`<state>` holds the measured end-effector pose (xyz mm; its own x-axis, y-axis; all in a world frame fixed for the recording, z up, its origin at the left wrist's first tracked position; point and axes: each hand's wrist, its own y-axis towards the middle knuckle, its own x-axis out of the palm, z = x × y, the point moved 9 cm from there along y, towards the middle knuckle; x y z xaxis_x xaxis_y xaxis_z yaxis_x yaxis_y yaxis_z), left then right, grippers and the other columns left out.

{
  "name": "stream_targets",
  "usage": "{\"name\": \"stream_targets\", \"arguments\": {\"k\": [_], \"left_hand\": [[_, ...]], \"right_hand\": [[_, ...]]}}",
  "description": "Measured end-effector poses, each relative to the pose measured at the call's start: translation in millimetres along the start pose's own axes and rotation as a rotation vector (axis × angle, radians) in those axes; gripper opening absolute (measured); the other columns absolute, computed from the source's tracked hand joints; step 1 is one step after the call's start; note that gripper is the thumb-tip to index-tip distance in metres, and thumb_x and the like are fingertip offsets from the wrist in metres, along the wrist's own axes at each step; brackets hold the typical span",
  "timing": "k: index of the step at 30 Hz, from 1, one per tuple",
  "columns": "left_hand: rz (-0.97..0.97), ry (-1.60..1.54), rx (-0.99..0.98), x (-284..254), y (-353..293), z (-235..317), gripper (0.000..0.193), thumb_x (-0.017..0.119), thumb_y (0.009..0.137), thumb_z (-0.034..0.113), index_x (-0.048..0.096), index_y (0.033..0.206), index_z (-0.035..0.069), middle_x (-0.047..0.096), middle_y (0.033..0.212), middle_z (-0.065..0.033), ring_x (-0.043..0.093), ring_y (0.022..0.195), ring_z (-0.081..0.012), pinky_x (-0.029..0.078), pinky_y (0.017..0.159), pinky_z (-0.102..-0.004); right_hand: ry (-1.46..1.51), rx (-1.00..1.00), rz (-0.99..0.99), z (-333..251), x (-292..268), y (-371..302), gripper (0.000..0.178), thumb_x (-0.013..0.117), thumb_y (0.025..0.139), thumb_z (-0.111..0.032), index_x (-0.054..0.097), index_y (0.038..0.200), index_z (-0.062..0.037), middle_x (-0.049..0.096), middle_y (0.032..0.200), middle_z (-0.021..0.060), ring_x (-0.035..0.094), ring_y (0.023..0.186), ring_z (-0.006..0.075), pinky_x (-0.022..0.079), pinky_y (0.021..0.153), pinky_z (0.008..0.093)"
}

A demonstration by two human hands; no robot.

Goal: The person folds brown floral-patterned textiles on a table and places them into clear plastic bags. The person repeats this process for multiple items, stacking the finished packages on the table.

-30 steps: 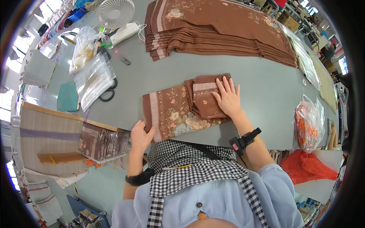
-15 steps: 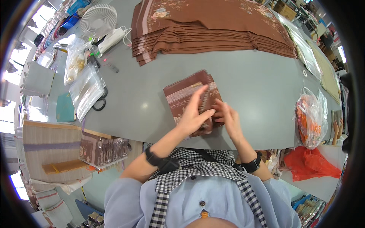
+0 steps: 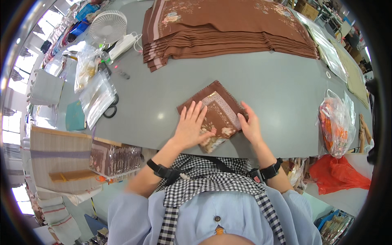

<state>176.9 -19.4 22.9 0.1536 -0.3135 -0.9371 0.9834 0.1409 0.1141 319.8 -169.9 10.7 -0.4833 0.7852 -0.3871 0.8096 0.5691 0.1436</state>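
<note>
A brown floral scarf [image 3: 226,116], folded into a square with a pale patterned border and a finely toothed edge, lies turned at an angle on the grey table near its front edge. My left hand [image 3: 190,126] rests flat on its left part, fingers spread. At the right corner my right hand [image 3: 251,126] grips the edge, its thumb on top; the fingertips beneath are partly hidden. Beyond it lies a layered stack of similar brown floral scarves [image 3: 228,24].
To the left are clear plastic sleeves [image 3: 97,98], black scissors [image 3: 111,108], a teal notebook [image 3: 75,115] and a white fan [image 3: 108,26]. A bag with orange contents [image 3: 332,126] stands at the right. Wrapped scarves [image 3: 116,157] fill a lower-left shelf.
The scarf's upper folded flap has been laid over, so the floral face and border now show flat. My left hand has flattened onto it; my right hand has moved to the right corner.
</note>
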Motion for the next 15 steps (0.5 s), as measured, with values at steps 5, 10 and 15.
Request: {"name": "stream_targets", "arguments": {"k": [5,10,15], "left_hand": [[0.255,-0.296,-0.008,-32,-46,11,0.062,0.07,0.082,0.033,0.05,0.135,0.007,0.04,0.146,-0.014,0.032,0.139,-0.0331,0.019,0.113,-0.0537],[0.198,-0.109,-0.11,-35,-63,-35,0.024,0.06,0.088,0.013,0.068,0.11,0.021,0.056,0.127,-0.004,0.048,0.126,-0.0266,0.031,0.106,-0.0545],[0.167,-0.251,0.036,-27,-62,-46,0.026,0.061,0.087,0.013,0.067,0.112,0.019,0.056,0.124,-0.003,0.051,0.118,-0.0236,0.033,0.103,-0.048]], "right_hand": [[-0.465,-0.545,-0.054,-97,25,-6,0.04,0.065,0.081,-0.002,0.061,0.121,-0.0048,0.059,0.119,0.0161,0.057,0.112,0.0325,0.049,0.092,0.0391],[-0.567,-0.629,-0.333,-100,109,3,0.044,0.071,0.081,-0.032,0.064,0.122,-0.0183,0.046,0.14,0.0138,0.036,0.133,0.0396,0.022,0.107,0.0649],[-0.684,-0.58,-0.488,-81,155,-18,0.068,0.071,0.076,-0.051,0.054,0.134,-0.0195,0.037,0.148,0.0142,0.024,0.138,0.0476,0.017,0.102,0.0719]]}}
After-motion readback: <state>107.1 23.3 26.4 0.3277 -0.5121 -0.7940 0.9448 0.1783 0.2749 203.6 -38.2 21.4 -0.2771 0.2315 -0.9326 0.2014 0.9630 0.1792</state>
